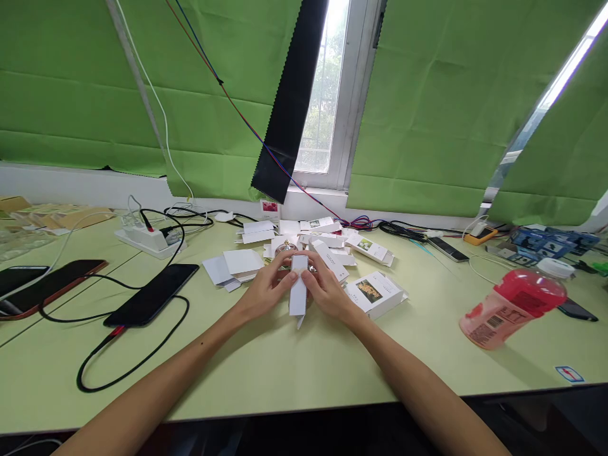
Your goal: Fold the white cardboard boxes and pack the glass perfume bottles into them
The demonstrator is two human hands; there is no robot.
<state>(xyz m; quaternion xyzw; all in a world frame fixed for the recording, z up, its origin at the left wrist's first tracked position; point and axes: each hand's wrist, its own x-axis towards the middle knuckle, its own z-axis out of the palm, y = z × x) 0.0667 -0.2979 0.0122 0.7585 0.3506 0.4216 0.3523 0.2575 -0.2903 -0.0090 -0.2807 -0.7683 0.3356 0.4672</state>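
Observation:
Both my hands grip one narrow white cardboard box (298, 297) just above the table. My left hand (268, 285) wraps its left side, thumb on the near face. My right hand (327, 285) closes round the right side in the same way. A small flap sticks out at the box's near end. Behind my hands lies a pile of white boxes, some flattened, and a shiny rounded metal object (285, 247) partly hidden by my fingers. Close to my right hand is a white box with an orange picture (369, 291); left of my left hand sits a plain white carton (243, 263).
A phone (152, 294) with a looping black cable lies left, near a white power strip (149, 239). At right stands a red-pink bottle (515, 307). Farther back are another phone (448, 249), a yellow-framed device (479, 235) and blue boxes (541, 244). Cables run along the wall.

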